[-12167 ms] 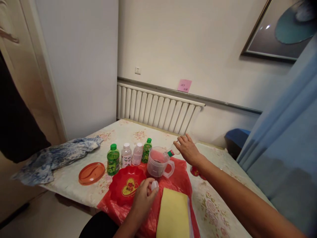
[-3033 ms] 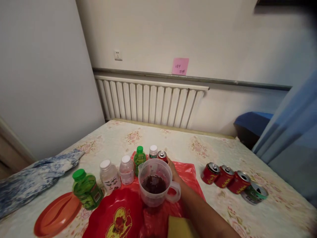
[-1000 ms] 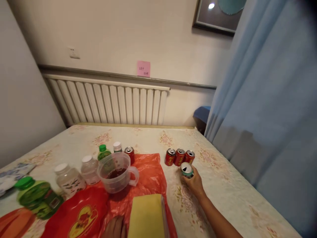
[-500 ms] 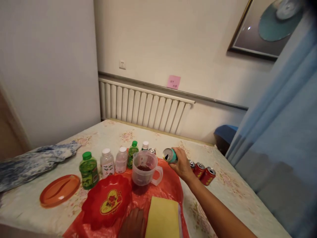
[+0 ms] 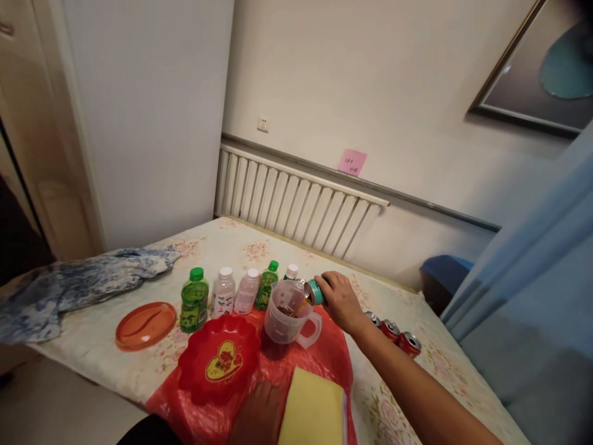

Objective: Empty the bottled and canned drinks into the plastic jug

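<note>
My right hand (image 5: pixel 340 300) is closed round a teal can (image 5: pixel 315 292), tipped on its side over the rim of a clear plastic measuring jug (image 5: pixel 290 313). A brown stream runs from the can into the jug, which holds dark liquid. My left hand (image 5: pixel 259 418) rests on the red plastic bag (image 5: pixel 328 355) at the near table edge, next to a yellow pad (image 5: pixel 312 411); its fingers are mostly hidden.
A row of small bottles, a green one (image 5: pixel 194 300) at its left end, stands behind a red heart dish (image 5: pixel 220 361). An orange plate (image 5: pixel 145 316) and blue cloth (image 5: pixel 78 284) lie to the left. Red cans (image 5: pixel 393 330) stand to the right. A radiator (image 5: pixel 296 207) lines the wall.
My right hand has carried the teal can from the row of red cans over to the jug and tipped it, and liquid now pours. The view has swung left.
</note>
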Demonstrator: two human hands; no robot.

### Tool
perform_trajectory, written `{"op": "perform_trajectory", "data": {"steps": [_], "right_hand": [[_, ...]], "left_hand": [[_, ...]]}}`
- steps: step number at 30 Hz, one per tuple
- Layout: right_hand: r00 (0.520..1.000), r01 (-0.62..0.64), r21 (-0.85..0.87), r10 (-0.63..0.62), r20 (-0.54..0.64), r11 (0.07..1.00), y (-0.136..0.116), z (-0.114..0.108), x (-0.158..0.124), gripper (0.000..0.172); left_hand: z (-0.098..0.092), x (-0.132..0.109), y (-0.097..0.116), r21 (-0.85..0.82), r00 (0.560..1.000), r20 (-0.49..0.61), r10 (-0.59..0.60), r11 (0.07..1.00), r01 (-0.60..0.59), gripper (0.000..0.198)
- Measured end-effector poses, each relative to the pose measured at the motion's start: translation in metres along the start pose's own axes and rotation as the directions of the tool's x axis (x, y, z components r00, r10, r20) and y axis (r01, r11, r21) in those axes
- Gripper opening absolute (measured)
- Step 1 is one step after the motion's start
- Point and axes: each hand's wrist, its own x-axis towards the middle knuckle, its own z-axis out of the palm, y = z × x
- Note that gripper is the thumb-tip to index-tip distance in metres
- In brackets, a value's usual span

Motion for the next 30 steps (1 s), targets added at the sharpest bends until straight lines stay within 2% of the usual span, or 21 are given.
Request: {"op": "perform_trajectory", "data": {"steps": [4,12,25,30], "right_hand": [[0.997,0.066,-0.055,-0.064,0.030,0.996,-0.002,-0.004,0.007,0.041],[0.987,0.147,-0.127,-0.137,0.081,0.981,-0.005,-0.007,0.015,0.037],[0.974,0.211,-0.162,-0.193,0.123,0.964,-0.010,-0.014,0.024,0.032],[0.972,0.220,-0.163,-0.202,0.124,0.962,-0.010,-0.014,0.025,0.031]], "left_hand": [[0.002,0.000,-0.001,-0.053,0.998,0.069,-0.014,0.998,0.018,0.030],[0.008,-0.002,-0.002,-0.086,0.994,0.073,-0.083,0.992,0.089,0.027],[0.001,-0.002,0.000,-0.078,0.980,0.181,-0.078,0.993,0.093,0.032],[-0.002,-0.002,0.001,-0.062,0.984,0.144,-0.106,0.991,0.115,0.033]]}}
